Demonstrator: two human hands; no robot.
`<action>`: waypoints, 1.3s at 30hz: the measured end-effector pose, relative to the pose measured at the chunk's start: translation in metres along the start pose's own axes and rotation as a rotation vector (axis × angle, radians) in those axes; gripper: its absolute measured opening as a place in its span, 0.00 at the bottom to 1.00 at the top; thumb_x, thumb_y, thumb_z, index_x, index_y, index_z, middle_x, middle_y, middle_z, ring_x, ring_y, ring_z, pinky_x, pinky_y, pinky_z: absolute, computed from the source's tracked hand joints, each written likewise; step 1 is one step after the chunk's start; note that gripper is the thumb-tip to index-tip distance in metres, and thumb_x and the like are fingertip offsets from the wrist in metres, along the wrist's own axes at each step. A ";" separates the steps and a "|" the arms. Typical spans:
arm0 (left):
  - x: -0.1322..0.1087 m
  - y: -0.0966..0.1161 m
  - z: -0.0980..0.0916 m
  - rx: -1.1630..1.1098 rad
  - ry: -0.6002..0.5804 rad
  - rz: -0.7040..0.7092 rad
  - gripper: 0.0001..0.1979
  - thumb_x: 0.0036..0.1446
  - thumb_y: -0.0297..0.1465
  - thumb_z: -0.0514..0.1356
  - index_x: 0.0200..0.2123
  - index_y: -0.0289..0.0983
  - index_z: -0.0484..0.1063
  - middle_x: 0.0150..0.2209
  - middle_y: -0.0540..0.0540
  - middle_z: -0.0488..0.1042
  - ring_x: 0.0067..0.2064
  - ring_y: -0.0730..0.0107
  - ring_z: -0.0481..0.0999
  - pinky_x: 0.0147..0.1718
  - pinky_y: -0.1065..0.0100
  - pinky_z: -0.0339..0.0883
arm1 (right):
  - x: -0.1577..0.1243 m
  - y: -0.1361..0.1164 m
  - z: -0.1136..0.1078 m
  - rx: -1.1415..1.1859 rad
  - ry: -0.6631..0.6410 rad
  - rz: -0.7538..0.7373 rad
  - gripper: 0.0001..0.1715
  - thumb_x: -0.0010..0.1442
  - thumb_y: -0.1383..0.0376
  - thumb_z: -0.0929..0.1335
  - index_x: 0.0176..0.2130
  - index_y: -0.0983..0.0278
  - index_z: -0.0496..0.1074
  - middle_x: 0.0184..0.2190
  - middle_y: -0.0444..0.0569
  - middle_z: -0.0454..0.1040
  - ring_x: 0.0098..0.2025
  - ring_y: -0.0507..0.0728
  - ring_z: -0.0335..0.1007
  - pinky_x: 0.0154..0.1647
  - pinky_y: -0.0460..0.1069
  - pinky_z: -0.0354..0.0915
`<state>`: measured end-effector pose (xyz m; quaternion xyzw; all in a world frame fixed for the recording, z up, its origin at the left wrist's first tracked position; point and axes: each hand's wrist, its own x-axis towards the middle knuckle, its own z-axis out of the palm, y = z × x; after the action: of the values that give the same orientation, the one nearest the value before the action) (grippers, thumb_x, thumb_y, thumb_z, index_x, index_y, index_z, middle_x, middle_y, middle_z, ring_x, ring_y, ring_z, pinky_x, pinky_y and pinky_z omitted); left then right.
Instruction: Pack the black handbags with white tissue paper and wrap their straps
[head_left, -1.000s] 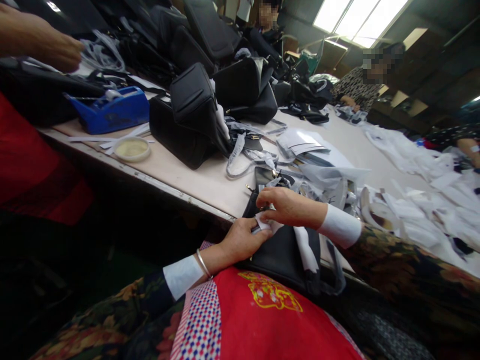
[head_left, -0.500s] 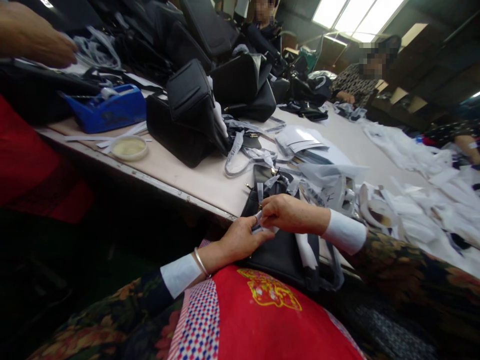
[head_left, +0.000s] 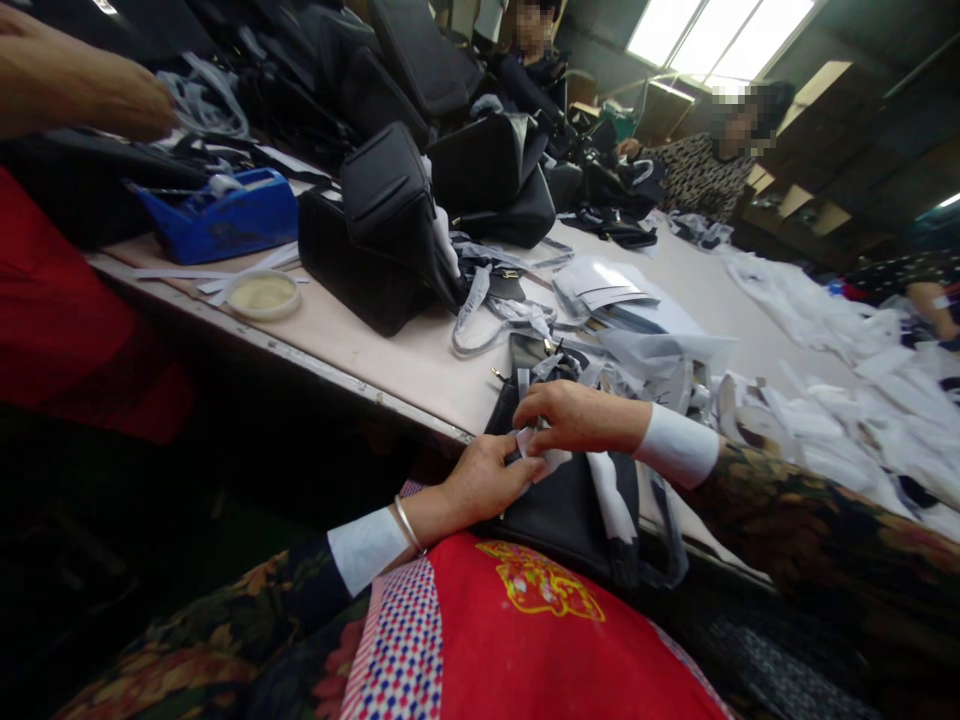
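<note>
A black handbag (head_left: 559, 505) lies at the table's near edge against my red apron, its strap partly wrapped in white tissue and clear film. Over the bag, my left hand (head_left: 487, 482) is closed, thumb and fingers pinching a small piece of white tissue paper (head_left: 553, 462). My right hand (head_left: 566, 415) meets it from the other side, its fingers bent down onto the same tissue. The right fingertips are partly hidden, and whatever part of the bag lies under the tissue cannot be seen. A gold zipper pull (head_left: 498, 374) shows just beyond the hands.
Black bags (head_left: 397, 210) are heaped across the table's far left. A blue tape dispenser (head_left: 225, 215) and a round shallow dish (head_left: 262, 295) stand near the left edge. White sheets (head_left: 607, 285) and wrapping (head_left: 847, 420) lie right. A co-worker's hand (head_left: 82, 85) reaches in at upper left.
My right hand has turned slightly and shifted a little left, its fingers more spread over the tissue, more of which shows. The left hand stays nearly in place. The view has shifted slightly.
</note>
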<state>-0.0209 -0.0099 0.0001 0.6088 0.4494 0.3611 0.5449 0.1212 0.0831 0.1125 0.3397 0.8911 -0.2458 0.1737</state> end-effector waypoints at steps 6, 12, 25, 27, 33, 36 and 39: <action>0.002 0.005 0.000 0.069 -0.039 -0.041 0.13 0.60 0.37 0.61 0.39 0.34 0.80 0.33 0.47 0.80 0.34 0.65 0.76 0.34 0.69 0.65 | 0.004 0.004 0.010 -0.014 0.004 -0.126 0.08 0.60 0.72 0.69 0.30 0.69 0.79 0.32 0.50 0.74 0.34 0.54 0.69 0.37 0.48 0.62; 0.007 0.008 -0.009 0.117 -0.083 -0.051 0.16 0.61 0.41 0.60 0.34 0.34 0.77 0.29 0.49 0.76 0.31 0.67 0.72 0.28 0.70 0.59 | 0.002 -0.002 0.028 -0.242 0.258 -0.227 0.11 0.61 0.69 0.69 0.26 0.68 0.75 0.29 0.50 0.70 0.33 0.55 0.62 0.35 0.51 0.54; 0.007 0.006 -0.002 0.056 -0.077 -0.075 0.14 0.60 0.38 0.59 0.31 0.35 0.79 0.26 0.51 0.74 0.30 0.69 0.71 0.28 0.69 0.58 | 0.002 0.007 0.020 -0.108 0.064 -0.182 0.13 0.63 0.71 0.68 0.27 0.69 0.75 0.30 0.49 0.71 0.32 0.53 0.65 0.34 0.48 0.57; 0.008 0.007 -0.003 0.055 -0.073 -0.093 0.16 0.60 0.39 0.59 0.28 0.35 0.77 0.23 0.52 0.71 0.28 0.71 0.68 0.26 0.70 0.56 | 0.003 0.004 0.024 -0.193 0.092 -0.216 0.11 0.61 0.72 0.69 0.27 0.69 0.74 0.29 0.50 0.71 0.32 0.54 0.63 0.35 0.49 0.57; 0.008 0.008 -0.009 0.078 -0.111 -0.021 0.12 0.58 0.38 0.61 0.30 0.34 0.76 0.27 0.51 0.74 0.30 0.70 0.69 0.27 0.70 0.58 | -0.003 0.007 0.042 -0.343 0.319 -0.303 0.12 0.63 0.68 0.67 0.27 0.66 0.73 0.29 0.50 0.70 0.34 0.57 0.59 0.35 0.53 0.50; 0.008 0.008 -0.009 0.100 -0.106 -0.040 0.12 0.58 0.38 0.61 0.30 0.34 0.76 0.26 0.52 0.73 0.29 0.70 0.69 0.28 0.71 0.58 | -0.008 0.012 0.045 -0.375 0.362 -0.404 0.11 0.63 0.68 0.68 0.28 0.65 0.71 0.29 0.49 0.70 0.34 0.57 0.57 0.35 0.54 0.47; 0.008 0.007 -0.007 0.064 -0.109 -0.075 0.17 0.58 0.43 0.61 0.27 0.34 0.75 0.23 0.53 0.69 0.27 0.72 0.65 0.26 0.71 0.56 | -0.012 0.017 0.045 -0.343 0.335 -0.488 0.12 0.63 0.69 0.67 0.27 0.64 0.70 0.28 0.48 0.69 0.34 0.57 0.55 0.36 0.54 0.47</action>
<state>-0.0240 0.0002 0.0078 0.6274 0.4530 0.2921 0.5620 0.1484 0.0627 0.0758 0.1178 0.9906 -0.0676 0.0157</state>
